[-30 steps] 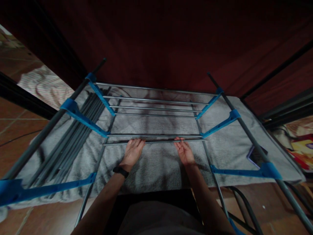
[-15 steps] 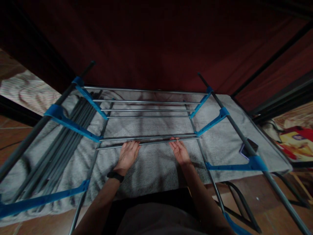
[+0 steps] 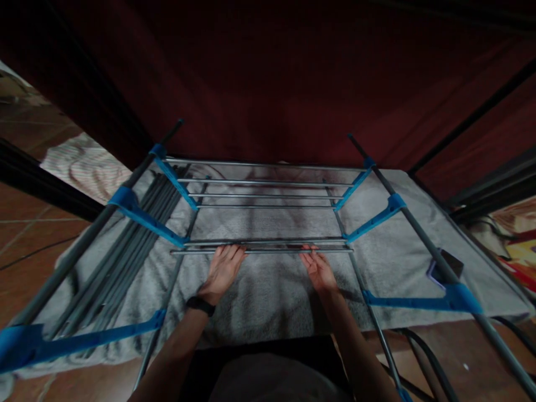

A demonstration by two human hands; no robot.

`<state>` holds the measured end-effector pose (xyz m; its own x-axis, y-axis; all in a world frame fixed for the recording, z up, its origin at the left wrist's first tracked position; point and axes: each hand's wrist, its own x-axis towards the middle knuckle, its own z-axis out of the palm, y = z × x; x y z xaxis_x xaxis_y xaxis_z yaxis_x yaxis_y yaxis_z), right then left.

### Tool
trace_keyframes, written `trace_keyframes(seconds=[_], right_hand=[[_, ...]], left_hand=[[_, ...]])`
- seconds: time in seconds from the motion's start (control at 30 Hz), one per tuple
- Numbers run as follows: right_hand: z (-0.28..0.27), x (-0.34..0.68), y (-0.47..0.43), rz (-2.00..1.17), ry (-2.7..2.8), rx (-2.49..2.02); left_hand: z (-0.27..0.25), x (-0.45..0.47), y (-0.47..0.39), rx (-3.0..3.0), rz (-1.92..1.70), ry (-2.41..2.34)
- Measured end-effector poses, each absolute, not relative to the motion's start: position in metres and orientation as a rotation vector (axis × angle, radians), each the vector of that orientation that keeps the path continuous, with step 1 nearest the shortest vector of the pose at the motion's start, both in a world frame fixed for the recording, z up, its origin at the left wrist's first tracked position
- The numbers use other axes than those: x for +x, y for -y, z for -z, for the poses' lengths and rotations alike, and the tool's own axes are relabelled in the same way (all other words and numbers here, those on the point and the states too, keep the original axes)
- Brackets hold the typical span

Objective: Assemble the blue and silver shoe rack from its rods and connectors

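A thin grey metal rod (image 3: pixel 272 251) lies crosswise in my two hands. My left hand (image 3: pixel 225 269), palm down, is closed over it left of the middle. My right hand (image 3: pixel 319 270) is turned palm up, its fingers curled at the rod on the right. The rod runs just in front of the nearest crossbar of a half-built rack with blue plastic brackets (image 3: pixel 144 215) and grey tube uprights (image 3: pixel 429 240). Its ends reach across the rack's two front uprights; whether they touch is unclear.
Several loose grey tubes (image 3: pixel 121 257) lie on the grey blanket (image 3: pixel 268 307) at the left. A phone (image 3: pixel 448 267) rests behind the right upright. Dark red fabric (image 3: pixel 268 84) hangs behind the rack. Black curved metal legs (image 3: pixel 433 357) stand at lower right.
The rod has gone from slightly slanted to nearly level and sits closer along the crossbar. Both hands keep their hold. The whole view has shifted a little.
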<state>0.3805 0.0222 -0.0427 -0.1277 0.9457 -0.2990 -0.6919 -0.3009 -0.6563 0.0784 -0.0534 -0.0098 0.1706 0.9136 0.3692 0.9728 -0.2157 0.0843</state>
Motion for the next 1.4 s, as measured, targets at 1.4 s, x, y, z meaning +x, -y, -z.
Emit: trace_keyframes(seconds=[1.4], right_hand=[[0.044,0.380,-0.024,-1.573,0.443,-0.937]], left_hand=[[0.025,0.083,0.051,-2.452,0.414,1.841]])
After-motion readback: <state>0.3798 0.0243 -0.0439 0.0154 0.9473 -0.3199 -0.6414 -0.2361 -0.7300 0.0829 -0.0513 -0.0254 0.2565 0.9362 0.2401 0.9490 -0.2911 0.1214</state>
